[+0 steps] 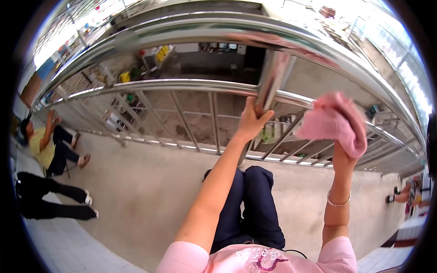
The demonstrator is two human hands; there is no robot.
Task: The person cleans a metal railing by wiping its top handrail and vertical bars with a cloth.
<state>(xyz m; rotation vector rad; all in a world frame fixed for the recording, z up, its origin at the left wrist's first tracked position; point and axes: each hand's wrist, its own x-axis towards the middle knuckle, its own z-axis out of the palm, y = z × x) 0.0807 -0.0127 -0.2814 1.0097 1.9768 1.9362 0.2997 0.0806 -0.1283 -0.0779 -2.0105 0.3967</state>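
A shiny metal railing curves across the view in front of me. My left hand is closed round its upright post, just below the middle rail, with the thumb to the right of the post. A pink cloth drapes over my right hand and hides its fingers; some motion blur softens the cloth's edge. That hand is raised in front of the right part of the railing, by the middle rail. Whether the cloth touches the metal I cannot tell. A bangle circles my right wrist.
Pale concrete floor lies on my side of the railing. At the left a person in a yellow top sits, and a person in dark clothes stands nearer. Another person's legs show at the far right. Beyond the bars is a lower yard.
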